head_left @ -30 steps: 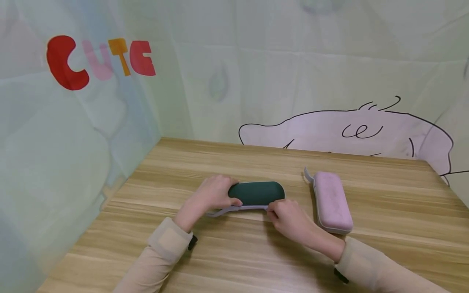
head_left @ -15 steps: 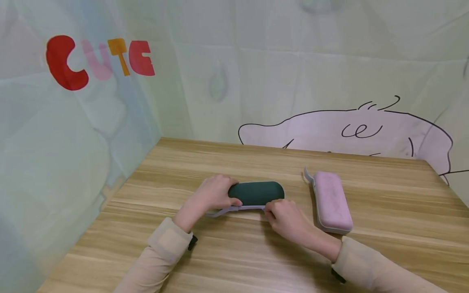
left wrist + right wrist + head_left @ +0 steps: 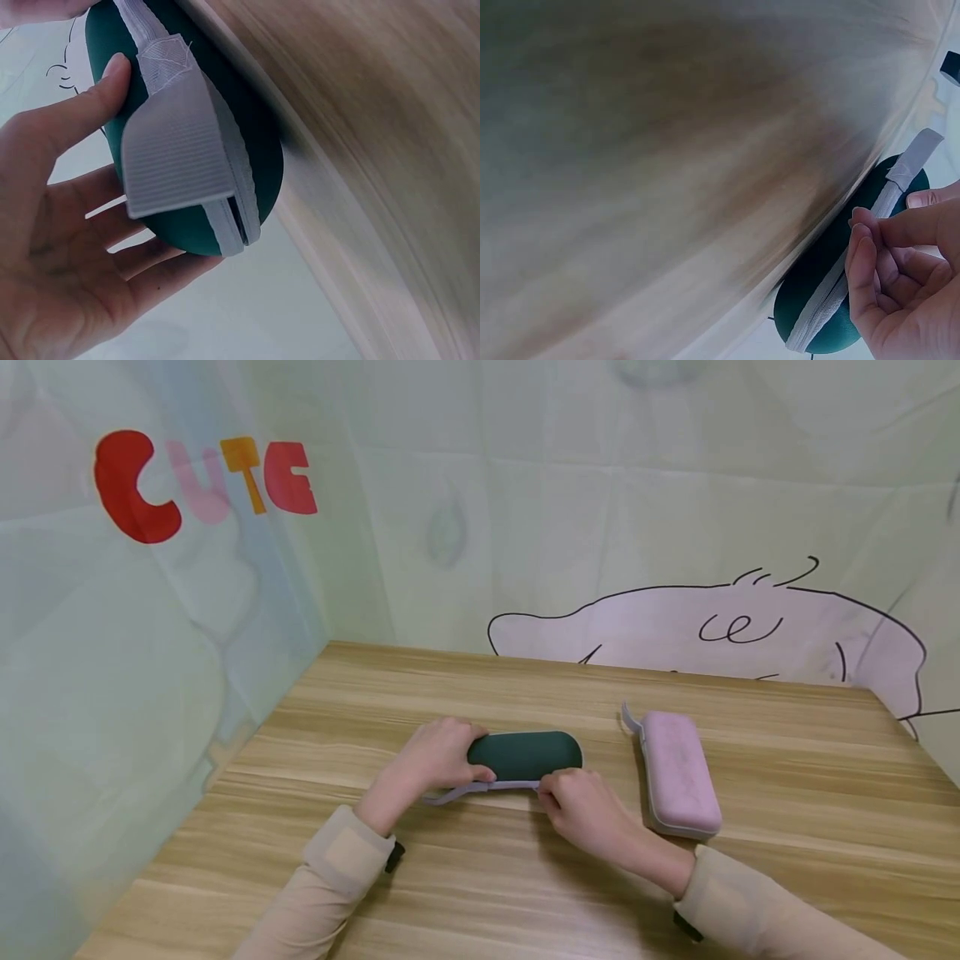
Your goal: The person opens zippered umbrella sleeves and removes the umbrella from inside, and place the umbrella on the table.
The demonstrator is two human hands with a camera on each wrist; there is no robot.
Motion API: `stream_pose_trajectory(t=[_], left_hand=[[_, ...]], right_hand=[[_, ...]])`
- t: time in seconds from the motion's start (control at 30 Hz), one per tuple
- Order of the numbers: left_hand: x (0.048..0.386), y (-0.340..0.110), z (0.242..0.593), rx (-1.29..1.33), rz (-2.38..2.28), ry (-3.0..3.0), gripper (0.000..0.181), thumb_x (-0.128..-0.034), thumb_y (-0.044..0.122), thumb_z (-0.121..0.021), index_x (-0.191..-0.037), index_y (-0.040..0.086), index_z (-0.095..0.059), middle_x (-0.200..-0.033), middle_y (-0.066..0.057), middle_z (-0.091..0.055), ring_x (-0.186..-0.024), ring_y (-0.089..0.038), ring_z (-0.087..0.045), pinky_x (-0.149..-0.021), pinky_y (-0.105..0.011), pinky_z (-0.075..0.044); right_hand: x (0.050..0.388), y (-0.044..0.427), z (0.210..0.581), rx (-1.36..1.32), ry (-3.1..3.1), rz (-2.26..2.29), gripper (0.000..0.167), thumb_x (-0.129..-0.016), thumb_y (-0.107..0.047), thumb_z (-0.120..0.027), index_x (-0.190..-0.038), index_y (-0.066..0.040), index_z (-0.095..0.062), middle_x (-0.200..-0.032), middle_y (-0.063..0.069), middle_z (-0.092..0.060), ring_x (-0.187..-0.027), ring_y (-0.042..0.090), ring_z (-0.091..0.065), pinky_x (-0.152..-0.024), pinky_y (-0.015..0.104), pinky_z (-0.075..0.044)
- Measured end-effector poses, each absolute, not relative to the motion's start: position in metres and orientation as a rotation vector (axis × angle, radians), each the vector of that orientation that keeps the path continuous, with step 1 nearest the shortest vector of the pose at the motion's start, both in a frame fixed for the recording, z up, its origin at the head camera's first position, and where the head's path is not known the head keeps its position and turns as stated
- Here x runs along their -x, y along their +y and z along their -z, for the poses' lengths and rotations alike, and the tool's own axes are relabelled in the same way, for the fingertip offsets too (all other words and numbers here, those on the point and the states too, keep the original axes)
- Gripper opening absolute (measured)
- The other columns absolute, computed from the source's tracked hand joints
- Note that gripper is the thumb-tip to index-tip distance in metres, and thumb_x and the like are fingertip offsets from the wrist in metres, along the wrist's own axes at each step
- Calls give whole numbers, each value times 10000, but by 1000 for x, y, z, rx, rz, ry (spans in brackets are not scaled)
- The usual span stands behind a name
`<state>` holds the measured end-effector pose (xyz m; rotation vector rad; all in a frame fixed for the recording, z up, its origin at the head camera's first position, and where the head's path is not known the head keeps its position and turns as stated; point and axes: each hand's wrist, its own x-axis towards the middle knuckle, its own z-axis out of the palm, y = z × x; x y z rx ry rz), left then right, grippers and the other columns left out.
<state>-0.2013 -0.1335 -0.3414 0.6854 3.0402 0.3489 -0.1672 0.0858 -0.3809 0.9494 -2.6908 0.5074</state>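
Gripping the left end of the green case point(image 3: 528, 756), the left hand point(image 3: 441, 756) had its thumb on the near side and its fingers curled round the far side. The right hand point(image 3: 588, 810) had thumb and fingertips drawn together, pinching at the zipper point(image 3: 513, 785) along the near side; any pull between them was hidden. The green case lay lengthwise on the wooden table point(image 3: 450, 885), well apart from the table's left and far edges. A pale strap point(image 3: 452, 794) stuck out from its left end, near the left wrist. To the right, 1 pink case point(image 3: 682, 772) lay roughly crosswise, leaving a strip of wood between the 2 cases. More wood stretched behind both, to the patterned cloth point(image 3: 525, 510).
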Motion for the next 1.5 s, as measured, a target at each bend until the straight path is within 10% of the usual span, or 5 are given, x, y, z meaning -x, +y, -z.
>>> stream_pose_trajectory(t=[1.5], left_hand=[[200,-131,341,-681,-283,3030,515,-761,423,-789,-1101,52,-677,-1047,-87,-689,-970,-255,-647,-838,-425,-523]], right_hand=[[166,69,383,-984,-2654,-503,251,-809,-19,-663,-605,-148,-595,-554,-99,-440,-531,24,-334,-487,169,-303]])
